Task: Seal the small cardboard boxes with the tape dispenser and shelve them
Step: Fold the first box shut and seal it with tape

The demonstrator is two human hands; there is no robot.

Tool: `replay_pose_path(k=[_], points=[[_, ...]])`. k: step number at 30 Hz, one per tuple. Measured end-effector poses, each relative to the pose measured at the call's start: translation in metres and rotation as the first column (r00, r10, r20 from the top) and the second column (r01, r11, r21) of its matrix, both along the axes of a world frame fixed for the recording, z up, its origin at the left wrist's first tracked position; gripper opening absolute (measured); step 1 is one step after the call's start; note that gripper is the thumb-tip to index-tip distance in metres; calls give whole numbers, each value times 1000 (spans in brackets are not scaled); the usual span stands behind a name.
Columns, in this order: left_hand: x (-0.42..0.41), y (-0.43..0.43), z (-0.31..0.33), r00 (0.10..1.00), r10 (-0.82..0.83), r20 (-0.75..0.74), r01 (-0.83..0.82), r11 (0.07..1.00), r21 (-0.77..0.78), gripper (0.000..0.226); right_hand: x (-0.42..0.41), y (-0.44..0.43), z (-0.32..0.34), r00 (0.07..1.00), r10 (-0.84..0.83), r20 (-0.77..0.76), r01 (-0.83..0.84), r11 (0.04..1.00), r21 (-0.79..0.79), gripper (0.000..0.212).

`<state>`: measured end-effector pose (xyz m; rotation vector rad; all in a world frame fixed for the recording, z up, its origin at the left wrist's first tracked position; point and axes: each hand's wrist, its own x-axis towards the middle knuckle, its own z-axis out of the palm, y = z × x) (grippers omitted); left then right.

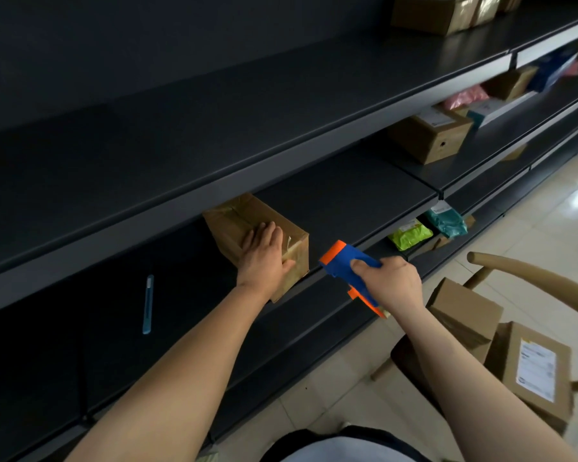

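- Your left hand (263, 258) lies flat, fingers straight, on the taped box (244, 225) on the shelf (347, 201).
- Your right hand (389, 281) grips the tape dispenser (342, 261), fingers curled.

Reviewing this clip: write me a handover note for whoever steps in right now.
Left hand lies flat on the taped box at the front edge of the shelf.
Right hand grips the tape dispenser, clear of the box.
Done: this box carries tape and is on the shelf.
Left: two more boxes wait on the chair, sealing unclear.
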<state>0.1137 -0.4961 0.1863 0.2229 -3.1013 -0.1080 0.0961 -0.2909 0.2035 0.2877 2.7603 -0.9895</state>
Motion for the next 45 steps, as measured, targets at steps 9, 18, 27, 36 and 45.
replay_pose_path(k=[9, 18, 27, 36, 45], points=[[6, 0, -2, 1000, 16, 20, -16, 1000, 9, 70, -8, 13, 9, 994, -75, -80, 55, 972, -231, 53], [4, -14, 11, 986, 9, 169, -59, 955, 290, 87, -4, 15, 11, 991, -78, 106, 126, 804, -581, 42], [22, -33, 24, 986, -39, 164, -27, 925, 379, 68, -9, 17, 3, 987, -73, 145, 151, 742, -653, 40], [18, -23, 20, 983, 165, 86, -183, 763, 620, 31, -14, 13, -1, 994, -9, 109, 75, 777, -625, 46], [17, -35, 19, 859, 443, 256, -448, 411, 794, 103, -19, 11, 2, 988, 130, 83, -47, 769, -638, 47]])
